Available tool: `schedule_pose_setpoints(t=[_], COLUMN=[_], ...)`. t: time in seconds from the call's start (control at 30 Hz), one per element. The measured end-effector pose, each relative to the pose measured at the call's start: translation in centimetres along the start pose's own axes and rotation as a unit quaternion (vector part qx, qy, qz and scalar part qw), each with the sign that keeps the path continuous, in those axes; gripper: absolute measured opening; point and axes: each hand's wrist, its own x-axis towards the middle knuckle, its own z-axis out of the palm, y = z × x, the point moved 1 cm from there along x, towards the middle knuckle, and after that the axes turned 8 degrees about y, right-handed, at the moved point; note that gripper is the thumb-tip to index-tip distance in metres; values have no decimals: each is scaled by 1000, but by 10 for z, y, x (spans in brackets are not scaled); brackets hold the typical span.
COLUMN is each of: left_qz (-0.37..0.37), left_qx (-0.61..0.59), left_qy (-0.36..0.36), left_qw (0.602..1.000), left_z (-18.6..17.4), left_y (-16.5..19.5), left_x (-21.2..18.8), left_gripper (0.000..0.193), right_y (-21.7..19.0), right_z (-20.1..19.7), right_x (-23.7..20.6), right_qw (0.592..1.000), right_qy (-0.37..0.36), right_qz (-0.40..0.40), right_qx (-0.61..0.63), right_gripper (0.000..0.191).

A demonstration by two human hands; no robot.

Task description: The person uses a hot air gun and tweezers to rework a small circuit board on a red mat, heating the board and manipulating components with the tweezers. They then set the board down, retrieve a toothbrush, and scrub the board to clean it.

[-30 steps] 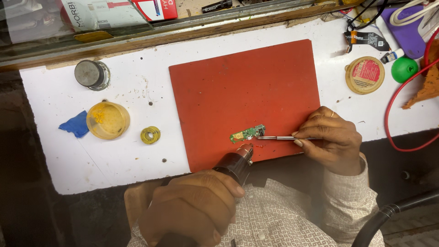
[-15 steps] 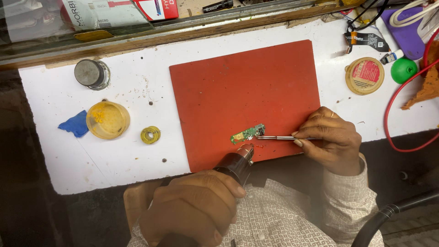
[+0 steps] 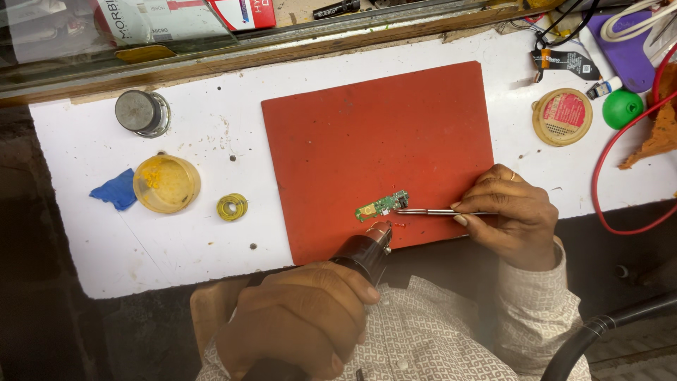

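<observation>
A person seated at a white bench (image 3: 176, 240) works on a small green circuit board (image 3: 381, 206) that lies near the six o'clock edge of a red heat-resistant mat (image 3: 374, 134), a surface that shields the bench top from heat. The right hand (image 3: 509, 215) pinches a pair of metal tweezers (image 3: 430, 211), whose tips touch the board's three o'clock end and seem to pin it flat. The left hand (image 3: 300, 321) is wrapped around the dark barrel of a hot-air tool (image 3: 363, 252), its nozzle aimed up at the board from just below, at the board's six o'clock; whether the nozzle touches the mat cannot be told.

Supplies sit well apart from the mat. At its nine o'clock stand a round yellow tub (image 3: 166, 183), a blue cloth scrap (image 3: 114, 190), a small yellow tape roll (image 3: 232, 207) and a grey metal cylinder (image 3: 142, 111). At its three o'clock are a tan round tin with a red lid label (image 3: 562, 116), a green ball-shaped object (image 3: 622, 108) and a looping red cable (image 3: 606, 190).
</observation>
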Motion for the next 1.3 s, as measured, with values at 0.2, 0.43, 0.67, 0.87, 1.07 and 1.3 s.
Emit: schedule_pose_setpoints(t=[0.2,0.43,0.67,0.87,1.07,1.3], left_qz=[-1,-9,-8,-9,1,-2], left_qx=[-17,-13,-3,3,-9,1], left_qy=[17,-10,10,27,16,35], left_qw=[1000,1000,1000,1000,1000,999], left_z=[1,-2,0,3,3,5], left_y=[-1,0,1,2,2,2], left_x=[-1,0,0,0,2,1], left_gripper=[33,32,33,33,34,35], right_y=[0,-1,2,2,1,1], right_z=[1,1,0,0,1,0], right_x=[0,0,-1,-1,-1,-1], right_qw=[1000,1000,1000,1000,1000,1000], right_qy=[4,5,10,8,12,11], right_qz=[-2,4,-4,0,2,0], right_qx=[5,2,11,7,5,4], right_gripper=[16,17,17,17,17,17])
